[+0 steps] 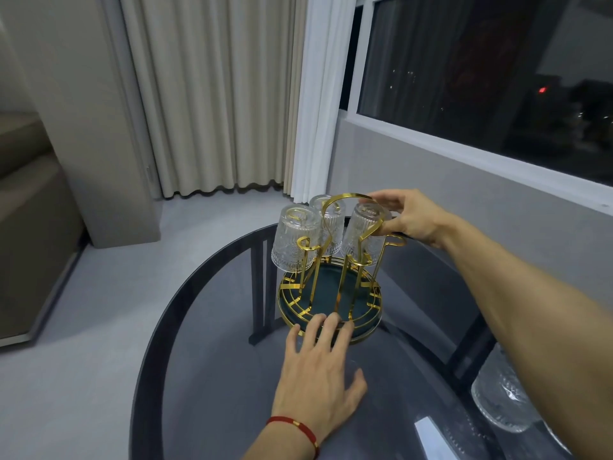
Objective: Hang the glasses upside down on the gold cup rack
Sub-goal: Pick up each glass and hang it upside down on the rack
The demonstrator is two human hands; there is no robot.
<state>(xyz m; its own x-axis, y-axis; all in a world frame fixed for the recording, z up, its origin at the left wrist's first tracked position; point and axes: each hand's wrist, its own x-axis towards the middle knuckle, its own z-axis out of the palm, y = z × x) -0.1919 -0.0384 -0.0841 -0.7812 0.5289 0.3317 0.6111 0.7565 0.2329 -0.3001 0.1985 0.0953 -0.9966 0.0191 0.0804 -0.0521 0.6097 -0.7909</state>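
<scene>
The gold cup rack [331, 295] with a dark green tray base stands on the round dark glass table [205, 376]. Three ribbed clear glasses hang upside down on its prongs: one on the left [293, 239], one at the back [326, 214], one on the right [363, 232]. My right hand [409, 217] reaches in from the right, its fingers on the base of the right glass. My left hand [320, 370], with a red cord at the wrist, lies flat, fingers spread, fingertips touching the rack's front rim. One empty gold prong [396, 242] sticks out below my right hand.
Another ribbed glass [501, 396] stands at the table's right edge, partly behind my right forearm. Curtains [212, 94] hang behind the table, a dark window [481, 78] runs along the right wall, and a sofa [30, 210] sits at the far left.
</scene>
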